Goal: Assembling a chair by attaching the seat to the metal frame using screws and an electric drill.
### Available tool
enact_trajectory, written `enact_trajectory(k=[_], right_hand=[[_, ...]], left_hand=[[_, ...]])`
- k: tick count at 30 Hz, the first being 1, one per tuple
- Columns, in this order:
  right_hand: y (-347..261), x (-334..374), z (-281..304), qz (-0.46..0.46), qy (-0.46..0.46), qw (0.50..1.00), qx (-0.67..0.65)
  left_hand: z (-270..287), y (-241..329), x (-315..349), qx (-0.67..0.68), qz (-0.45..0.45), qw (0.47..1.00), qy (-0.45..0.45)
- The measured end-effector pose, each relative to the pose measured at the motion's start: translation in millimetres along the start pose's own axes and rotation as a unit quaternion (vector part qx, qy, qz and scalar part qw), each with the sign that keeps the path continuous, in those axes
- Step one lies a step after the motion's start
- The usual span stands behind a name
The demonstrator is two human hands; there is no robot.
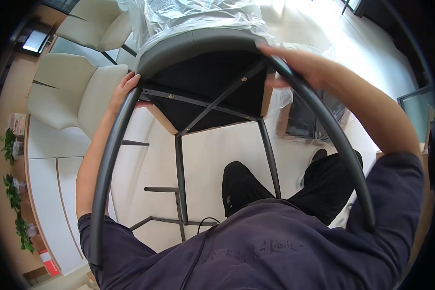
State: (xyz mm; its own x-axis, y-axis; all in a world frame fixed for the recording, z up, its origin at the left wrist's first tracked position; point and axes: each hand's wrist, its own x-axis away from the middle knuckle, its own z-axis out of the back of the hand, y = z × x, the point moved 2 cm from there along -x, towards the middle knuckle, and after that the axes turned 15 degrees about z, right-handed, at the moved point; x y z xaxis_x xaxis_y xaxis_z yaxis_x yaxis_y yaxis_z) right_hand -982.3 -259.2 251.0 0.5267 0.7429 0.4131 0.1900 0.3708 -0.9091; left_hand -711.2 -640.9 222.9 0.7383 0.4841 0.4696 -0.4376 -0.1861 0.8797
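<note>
A dark grey chair [203, 41] is tipped in front of me, its black underside facing me and its metal legs pointing my way. Two crossed metal bars [200, 102] with brass-coloured screws span the underside. At the seat's left edge, my left hand [121, 94] is closed around the chair beside a leg, with the thumb side on top. My right hand [297, 65] grips the right corner where another leg meets the seat; its fingers straddle that leg and are slightly blurred. Clear plastic wrapping [198, 17] lies just beyond the seat.
Cream chairs [63, 87] stand at the left by a white cabinet [43, 193] and a shelf with green plants [21, 232]. A plastic-wrapped dark item [307, 118] lies on the floor at right. Another metal frame [162, 220] and a thin black cable [195, 261] are near me.
</note>
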Motion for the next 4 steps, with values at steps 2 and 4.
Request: enact_trajectory(k=[2, 4], right_hand=[[-12, 36, 15, -0.026, -0.009, 0.999, 0.035], [-13, 56, 8, -0.024, -0.051, 0.994, 0.090]], left_hand=[[-19, 15, 17, -0.003, -0.001, 1.000, 0.005], [-35, 28, 47, -0.040, -0.001, 0.998, 0.054]])
